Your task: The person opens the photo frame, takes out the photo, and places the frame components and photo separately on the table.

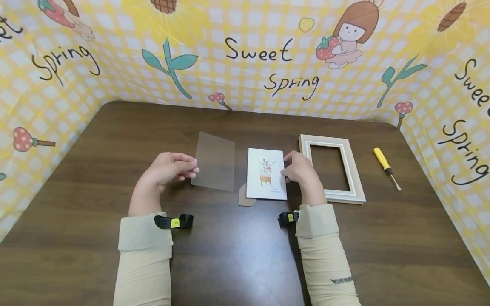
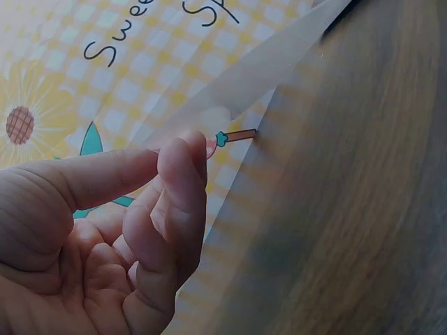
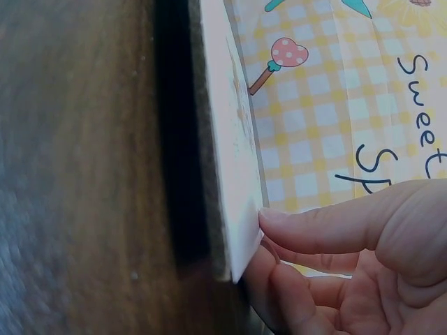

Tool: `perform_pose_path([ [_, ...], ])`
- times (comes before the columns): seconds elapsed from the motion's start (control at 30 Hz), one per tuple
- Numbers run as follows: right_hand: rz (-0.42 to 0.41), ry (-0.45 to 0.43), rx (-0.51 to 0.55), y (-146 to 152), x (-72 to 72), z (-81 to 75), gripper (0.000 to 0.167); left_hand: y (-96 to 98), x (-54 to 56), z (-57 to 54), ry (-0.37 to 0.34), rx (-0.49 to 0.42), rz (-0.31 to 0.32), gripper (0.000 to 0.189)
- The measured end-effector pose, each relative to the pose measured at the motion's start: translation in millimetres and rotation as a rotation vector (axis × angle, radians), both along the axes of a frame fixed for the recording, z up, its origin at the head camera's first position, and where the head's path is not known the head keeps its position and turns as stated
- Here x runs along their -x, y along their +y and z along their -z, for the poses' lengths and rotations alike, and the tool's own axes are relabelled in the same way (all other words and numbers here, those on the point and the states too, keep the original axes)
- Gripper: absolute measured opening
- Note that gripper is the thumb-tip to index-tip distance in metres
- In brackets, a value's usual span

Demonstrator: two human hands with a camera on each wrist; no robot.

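Note:
My left hand (image 1: 170, 169) pinches a clear plastic sheet (image 1: 215, 163) by its left edge, thumb against the index finger. The sheet is see-through with a grey tint, and in the left wrist view (image 2: 258, 73) it stands tilted at the fingertips. At the right edge of a white picture card (image 1: 254, 170), printed with a potted plant, my right hand (image 1: 301, 171) grips with thumb and fingers. The right wrist view shows the card lying flat against a thin brown backing board (image 3: 204, 132). A brown cardboard flap (image 1: 246, 200) sticks out beneath the card's lower left corner.
A cream picture frame (image 1: 355, 170) with an open middle lies just right of my right hand. Farther right is a yellow-handled screwdriver (image 1: 383, 160). The dark wooden table (image 1: 76, 195) is walled by a yellow checked cloth (image 1: 252, 25) at the back and sides.

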State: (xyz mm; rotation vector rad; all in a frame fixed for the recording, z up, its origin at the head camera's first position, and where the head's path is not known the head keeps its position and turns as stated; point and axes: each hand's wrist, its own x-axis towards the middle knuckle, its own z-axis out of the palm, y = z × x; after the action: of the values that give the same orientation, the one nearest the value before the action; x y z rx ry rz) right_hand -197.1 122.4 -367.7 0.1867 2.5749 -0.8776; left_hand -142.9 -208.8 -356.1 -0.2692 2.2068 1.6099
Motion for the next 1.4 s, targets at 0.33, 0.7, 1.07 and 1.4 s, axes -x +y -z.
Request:
perform_pose_path([
  [0.33,-0.019,0.017,-0.02,1,-1.1,1.5,0.041,-1.6,-1.0,7.1,-0.047,-0.017,-0.019,0.039],
  [0.7,-0.006,0.003,-0.015,1,1.6,-0.1,0.043,-1.4,4.2,11.1,-0.043,0.123,0.002,0.038],
  [1.07,-0.01,0.0,-0.022,0,2.9,1.7,0.042,2.0,0.1,10.7,-0.057,0.182,-0.016,0.041],
  [1.4,-0.028,0.02,-0.017,2,2.9,2.0,0.041,1.3,-0.8,5.8,-0.066,0.182,0.001,0.046],
])
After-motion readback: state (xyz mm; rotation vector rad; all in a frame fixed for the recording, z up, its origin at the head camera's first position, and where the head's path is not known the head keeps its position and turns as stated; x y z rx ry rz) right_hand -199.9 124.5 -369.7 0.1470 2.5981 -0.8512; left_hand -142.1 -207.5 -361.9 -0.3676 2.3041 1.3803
